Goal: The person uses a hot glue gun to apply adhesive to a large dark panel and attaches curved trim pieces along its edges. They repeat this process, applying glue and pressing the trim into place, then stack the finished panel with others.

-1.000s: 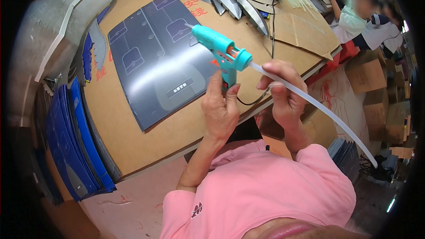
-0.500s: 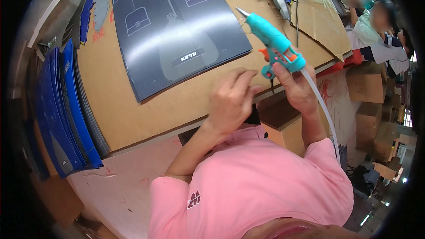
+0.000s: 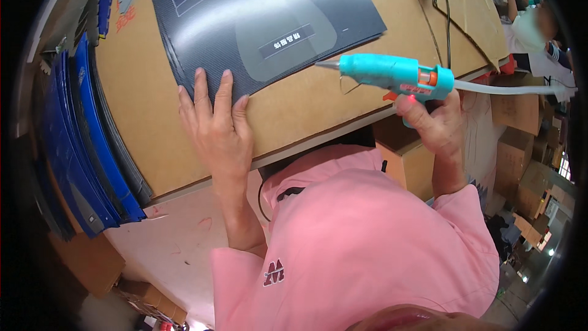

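Observation:
In my right hand (image 3: 433, 121) is a teal hot glue gun (image 3: 386, 73), gripped by its handle. Its metal nozzle points left, over the near edge of a stack of dark glossy printed sheets (image 3: 214, 30). A long whitish glue stick (image 3: 508, 87) trails out of the gun's back end to the right. My left hand (image 3: 217, 122) lies with fingers spread at the near left corner of the stack, fingertips touching the top sheet. The sheets carry outlined pocket shapes and a small label patch. The far part of the stack runs out of view.
The brown tabletop (image 3: 294, 110) has its near edge just before my body. Bent blue and black sheets (image 3: 82, 147) stand at the left edge. A black cord (image 3: 447, 18) runs over cardboard at the right. Cardboard boxes (image 3: 514, 104) and a person in light clothing (image 3: 531, 34) are beyond.
My left hand has moved left onto the corner of the sheets. The glue gun has turned from pointing up-left to nearly level, its nozzle now lower and nearer the sheets' edge.

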A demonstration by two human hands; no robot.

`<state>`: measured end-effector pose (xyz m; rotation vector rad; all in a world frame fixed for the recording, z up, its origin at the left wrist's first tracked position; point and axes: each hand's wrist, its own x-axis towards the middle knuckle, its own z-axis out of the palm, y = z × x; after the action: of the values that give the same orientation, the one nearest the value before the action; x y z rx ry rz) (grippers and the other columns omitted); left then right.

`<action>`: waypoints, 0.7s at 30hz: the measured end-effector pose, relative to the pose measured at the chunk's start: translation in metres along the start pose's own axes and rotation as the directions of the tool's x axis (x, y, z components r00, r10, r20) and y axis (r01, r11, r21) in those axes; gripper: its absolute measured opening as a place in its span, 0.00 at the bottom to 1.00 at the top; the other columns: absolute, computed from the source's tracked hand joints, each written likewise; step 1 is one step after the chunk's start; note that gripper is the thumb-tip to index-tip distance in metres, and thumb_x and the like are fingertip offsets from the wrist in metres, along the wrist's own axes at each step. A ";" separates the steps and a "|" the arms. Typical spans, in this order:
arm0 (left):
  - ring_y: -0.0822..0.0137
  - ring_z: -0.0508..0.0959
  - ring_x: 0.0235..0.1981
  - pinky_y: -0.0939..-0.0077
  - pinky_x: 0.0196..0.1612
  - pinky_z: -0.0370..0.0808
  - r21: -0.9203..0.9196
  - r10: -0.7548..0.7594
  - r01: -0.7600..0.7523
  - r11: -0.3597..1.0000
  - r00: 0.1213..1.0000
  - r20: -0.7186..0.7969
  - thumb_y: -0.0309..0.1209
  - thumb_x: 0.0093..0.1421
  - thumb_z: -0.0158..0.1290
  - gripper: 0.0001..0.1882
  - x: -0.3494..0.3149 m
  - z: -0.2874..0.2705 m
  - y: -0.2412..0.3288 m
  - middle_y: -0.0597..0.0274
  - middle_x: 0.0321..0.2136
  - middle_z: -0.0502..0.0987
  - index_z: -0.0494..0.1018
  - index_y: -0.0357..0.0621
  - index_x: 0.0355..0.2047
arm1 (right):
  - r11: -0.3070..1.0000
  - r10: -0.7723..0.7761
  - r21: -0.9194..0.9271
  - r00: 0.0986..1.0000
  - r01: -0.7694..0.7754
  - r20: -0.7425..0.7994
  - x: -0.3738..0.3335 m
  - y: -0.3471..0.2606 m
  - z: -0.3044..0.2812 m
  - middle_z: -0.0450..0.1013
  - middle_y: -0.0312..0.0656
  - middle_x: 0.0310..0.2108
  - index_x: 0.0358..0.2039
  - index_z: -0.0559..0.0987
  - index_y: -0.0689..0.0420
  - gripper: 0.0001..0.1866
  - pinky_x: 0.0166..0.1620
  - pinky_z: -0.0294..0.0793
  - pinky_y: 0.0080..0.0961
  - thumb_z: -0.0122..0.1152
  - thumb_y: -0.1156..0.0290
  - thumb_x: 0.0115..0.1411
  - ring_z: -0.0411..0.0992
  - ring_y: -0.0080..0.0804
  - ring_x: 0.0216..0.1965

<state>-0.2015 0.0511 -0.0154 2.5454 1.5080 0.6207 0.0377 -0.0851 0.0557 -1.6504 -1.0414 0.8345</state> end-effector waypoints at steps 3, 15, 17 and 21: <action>0.42 0.63 0.58 0.55 0.58 0.61 -0.030 -0.019 0.017 0.999 0.998 -0.064 0.31 0.57 0.56 0.17 -0.002 0.004 0.000 0.50 0.55 0.68 0.75 0.48 0.48 | 0.992 0.079 0.094 0.997 -0.081 0.018 -0.007 0.004 0.014 0.74 0.34 0.29 0.43 0.76 0.63 0.15 0.32 0.68 0.17 0.64 0.72 0.55 0.69 0.19 0.28; 0.48 0.68 0.55 0.60 0.56 0.64 -0.199 -0.030 0.022 0.980 0.999 -0.039 0.29 0.54 0.58 0.19 0.008 -0.010 -0.026 0.50 0.56 0.68 0.74 0.44 0.48 | 0.992 -0.098 -0.077 0.995 0.097 -0.012 -0.003 0.019 0.029 0.75 0.39 0.32 0.47 0.74 0.65 0.20 0.32 0.70 0.17 0.65 0.74 0.54 0.68 0.19 0.27; 0.49 0.65 0.58 0.60 0.58 0.62 -0.250 -0.078 0.078 0.965 0.997 0.011 0.31 0.54 0.58 0.22 0.014 -0.017 -0.028 0.49 0.59 0.64 0.72 0.45 0.51 | 0.999 -0.044 -0.011 0.998 0.044 -0.049 -0.005 0.017 0.033 0.75 0.39 0.32 0.47 0.73 0.65 0.20 0.32 0.69 0.17 0.65 0.75 0.53 0.68 0.18 0.27; 0.49 0.57 0.63 0.58 0.62 0.56 -0.063 0.061 -0.056 0.996 0.995 0.079 0.37 0.54 0.58 0.27 0.036 -0.025 -0.038 0.51 0.63 0.56 0.69 0.47 0.55 | 0.998 0.046 0.056 0.990 -0.039 -0.132 -0.004 0.018 0.029 0.75 0.39 0.32 0.48 0.72 0.68 0.23 0.36 0.70 0.17 0.65 0.75 0.53 0.69 0.20 0.30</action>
<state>-0.2274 0.0986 0.0062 2.5449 1.3723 0.5548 0.0153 -0.0807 0.0307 -1.6644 -0.8875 0.7626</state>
